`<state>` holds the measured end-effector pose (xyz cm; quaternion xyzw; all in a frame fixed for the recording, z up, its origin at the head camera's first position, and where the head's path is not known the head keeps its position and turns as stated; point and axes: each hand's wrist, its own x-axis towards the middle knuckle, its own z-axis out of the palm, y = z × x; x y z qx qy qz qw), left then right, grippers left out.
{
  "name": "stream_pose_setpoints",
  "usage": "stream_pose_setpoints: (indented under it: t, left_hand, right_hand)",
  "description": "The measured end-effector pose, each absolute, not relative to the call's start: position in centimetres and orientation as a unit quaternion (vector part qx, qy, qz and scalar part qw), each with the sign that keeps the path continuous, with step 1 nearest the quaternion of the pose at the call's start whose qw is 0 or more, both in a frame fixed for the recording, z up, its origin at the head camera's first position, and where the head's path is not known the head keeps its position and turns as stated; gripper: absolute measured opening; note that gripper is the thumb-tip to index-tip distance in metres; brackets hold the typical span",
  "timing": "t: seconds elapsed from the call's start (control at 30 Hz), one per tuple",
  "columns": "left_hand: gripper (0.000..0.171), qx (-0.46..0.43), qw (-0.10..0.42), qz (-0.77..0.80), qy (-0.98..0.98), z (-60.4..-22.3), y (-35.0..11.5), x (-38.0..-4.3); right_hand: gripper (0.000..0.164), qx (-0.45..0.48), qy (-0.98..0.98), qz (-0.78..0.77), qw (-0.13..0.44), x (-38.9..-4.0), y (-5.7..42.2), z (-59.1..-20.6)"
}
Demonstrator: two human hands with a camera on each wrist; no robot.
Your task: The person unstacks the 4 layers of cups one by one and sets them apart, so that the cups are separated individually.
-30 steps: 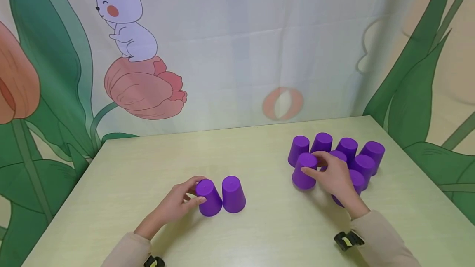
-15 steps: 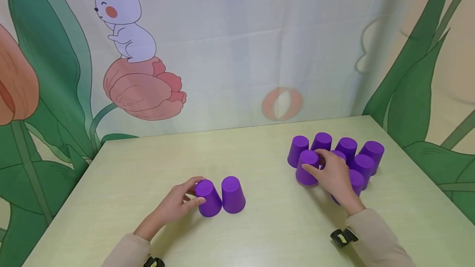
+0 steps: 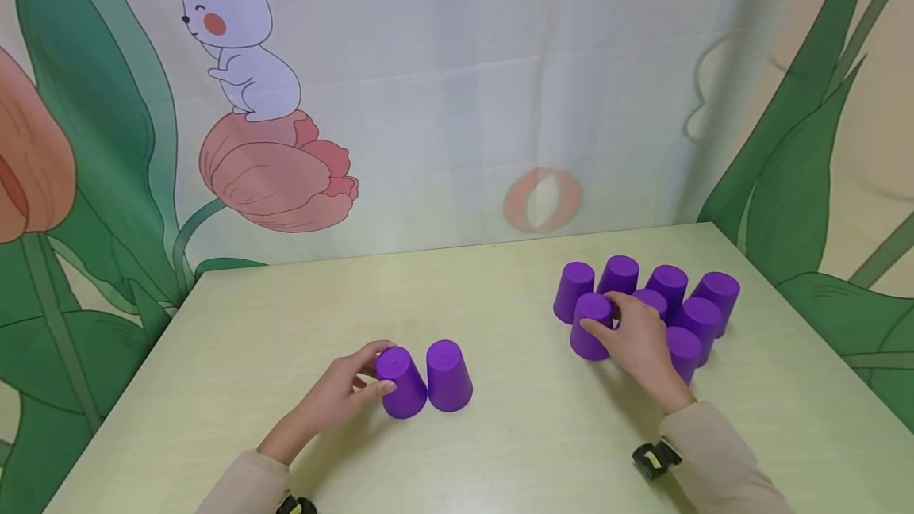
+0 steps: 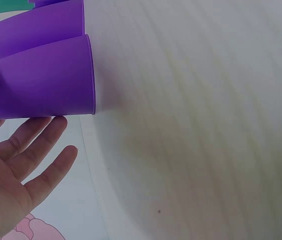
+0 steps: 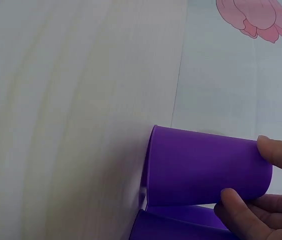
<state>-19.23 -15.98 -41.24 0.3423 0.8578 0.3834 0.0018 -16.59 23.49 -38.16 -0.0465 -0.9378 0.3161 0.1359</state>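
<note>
My left hand (image 3: 332, 395) holds an upside-down purple cup (image 3: 401, 383) on the table, thumb on its near side and fingers behind. Right beside it stands a second upside-down purple cup (image 3: 449, 375). In the left wrist view, the held cup (image 4: 43, 80) rests between thumb and fingertips. At the right, my right hand (image 3: 640, 339) pinches another upside-down purple cup (image 3: 589, 329) near its closed end. The right wrist view shows that cup (image 5: 206, 167) with its rim close to the table; I cannot tell whether it touches. Several purple cups surround this hand, some partly hidden by it.
The purple cup cluster (image 3: 700, 316) stands upside down toward the table's right edge. A pale wooden table (image 3: 500, 450) carries everything. Behind it hangs a printed curtain (image 3: 443, 101) with a rabbit and flowers. Each wrist wears a black device, such as the right strap (image 3: 655, 460).
My right hand has shifted its cup slightly to the right, toward the other cups; it rose a little, then came down. My left hand and its cup stay in place.
</note>
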Motion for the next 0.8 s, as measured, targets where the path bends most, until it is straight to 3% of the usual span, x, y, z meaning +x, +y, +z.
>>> stream_pose_setpoints:
  t: [0.33,0.6,0.8]
  left_hand:
    - [0.039,0.331,0.027,0.377,0.865,-40.8,-15.8,-19.2]
    - [0.039,0.327,0.029,0.382,0.864,-40.9,-15.8,-19.2]
    - [0.039,0.328,0.028,0.381,0.864,-40.9,-15.8,-19.2]
  right_hand:
    - [0.061,-0.051,-0.939,0.309,0.143,-15.9,23.4,-37.4]
    - [0.056,-0.019,-0.929,0.318,0.186,-14.9,23.1,-36.3]
    - [0.053,0.001,-0.927,0.332,0.174,-14.6,22.4,-35.9]
